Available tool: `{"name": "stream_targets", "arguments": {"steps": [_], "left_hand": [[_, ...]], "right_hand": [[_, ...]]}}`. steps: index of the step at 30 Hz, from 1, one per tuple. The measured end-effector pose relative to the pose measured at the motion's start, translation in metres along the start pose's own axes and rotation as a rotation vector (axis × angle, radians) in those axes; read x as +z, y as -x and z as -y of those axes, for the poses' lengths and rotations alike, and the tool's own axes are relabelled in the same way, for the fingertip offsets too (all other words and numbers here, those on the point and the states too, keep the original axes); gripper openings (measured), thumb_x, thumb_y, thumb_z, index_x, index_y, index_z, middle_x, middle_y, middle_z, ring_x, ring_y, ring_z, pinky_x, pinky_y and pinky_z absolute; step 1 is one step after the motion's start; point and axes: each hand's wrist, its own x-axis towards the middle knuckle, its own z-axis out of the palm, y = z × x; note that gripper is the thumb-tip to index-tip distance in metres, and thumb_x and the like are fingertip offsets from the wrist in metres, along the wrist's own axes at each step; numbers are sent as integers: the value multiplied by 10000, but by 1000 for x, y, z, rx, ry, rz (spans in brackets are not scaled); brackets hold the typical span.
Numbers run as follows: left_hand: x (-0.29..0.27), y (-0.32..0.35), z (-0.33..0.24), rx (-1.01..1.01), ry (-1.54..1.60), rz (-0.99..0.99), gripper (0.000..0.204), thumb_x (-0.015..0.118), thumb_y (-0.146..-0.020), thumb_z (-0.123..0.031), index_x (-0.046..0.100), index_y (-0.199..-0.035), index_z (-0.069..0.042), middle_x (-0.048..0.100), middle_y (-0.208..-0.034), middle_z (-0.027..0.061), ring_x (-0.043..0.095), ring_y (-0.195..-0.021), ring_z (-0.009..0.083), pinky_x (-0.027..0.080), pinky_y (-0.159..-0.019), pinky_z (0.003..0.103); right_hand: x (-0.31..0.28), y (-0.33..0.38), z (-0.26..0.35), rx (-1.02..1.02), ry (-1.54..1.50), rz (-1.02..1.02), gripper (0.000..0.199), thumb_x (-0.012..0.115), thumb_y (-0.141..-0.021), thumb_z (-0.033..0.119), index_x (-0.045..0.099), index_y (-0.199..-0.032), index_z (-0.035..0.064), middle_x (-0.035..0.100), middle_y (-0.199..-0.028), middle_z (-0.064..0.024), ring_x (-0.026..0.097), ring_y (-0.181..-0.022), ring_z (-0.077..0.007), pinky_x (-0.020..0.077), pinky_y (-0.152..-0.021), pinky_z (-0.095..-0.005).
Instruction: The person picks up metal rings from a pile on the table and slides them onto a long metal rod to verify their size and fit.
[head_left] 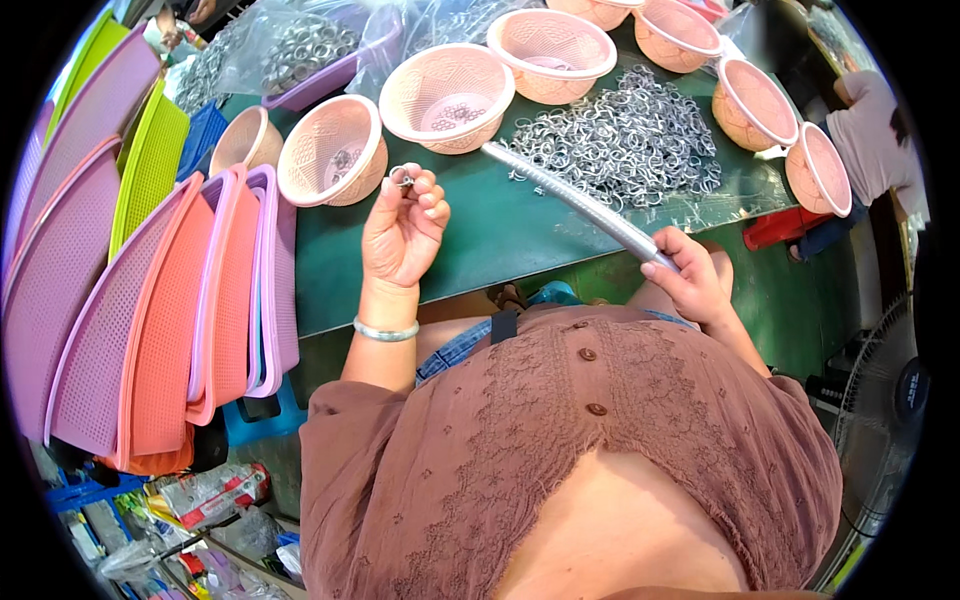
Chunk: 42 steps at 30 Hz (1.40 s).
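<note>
My left hand (405, 230) is raised over the near edge of the green table (420, 270). Its fingertips pinch a small silver ring (402, 178); the fingers partly cover it, and whether more than one is held I cannot tell. My right hand (690, 275) grips the thick end of a tapered silver ring mandrel (580, 200). The mandrel's thin tip points up and left, toward a pink bowl (440, 100) with several rings inside. Behind the mandrel spreads a large pile of silver rings (630, 140). Nearest my left hand stands another pink bowl (335, 150), also with rings in it.
More pink bowls (552, 55) line the table's far side and right end (820, 170). Plastic bags and a purple basket (320, 80) of rings lie at the far left. Stacked coloured baskets (160, 320) crowd the left. At right are a fan (880, 380) and another person (870, 130).
</note>
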Motion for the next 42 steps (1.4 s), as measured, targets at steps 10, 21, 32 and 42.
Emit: {"name": "stream_targets", "arguments": {"steps": [10, 21, 32, 42], "left_hand": [[-4, 9, 8, -74, 191, 42, 345, 527, -876, -243, 516, -1093, 24, 515, -908, 85, 504, -775, 157, 475, -696, 254], [-6, 8, 11, -70, -18, 11, 321, 564, -851, -243, 539, -1060, -1, 552, -850, 70, 547, -741, 156, 478, -660, 247], [14, 9, 14, -2, -621, -109, 214, 617, -802, -69, 596, -1000, 11, 602, -740, 77, 566, -631, 138, 461, -572, 235], [19, 9, 8, -10, -813, -104, 249, 637, -777, -55, 590, -1009, 23, 597, -745, 90, 558, -641, 146, 454, -580, 250]], "right_hand": [[4, -2, 1, -8, -19, 14, 135, 608, -788, 54, 503, -862, 11, 463, -754, 23, 402, -697, -52, 350, -609, -202], [11, -8, 15, -187, 232, 21, 156, 626, -733, 26, 510, -837, 9, 475, -702, -56, 450, -615, -132, 372, -560, -253], [15, -15, 29, -374, 511, -21, 198, 625, -705, 19, 492, -852, 14, 510, -774, -119, 527, -660, -301, 409, -555, -345], [24, -26, 13, -481, 494, -69, 205, 620, -701, -17, 476, -844, 5, 518, -788, -127, 531, -670, -306, 426, -567, -353]]}}
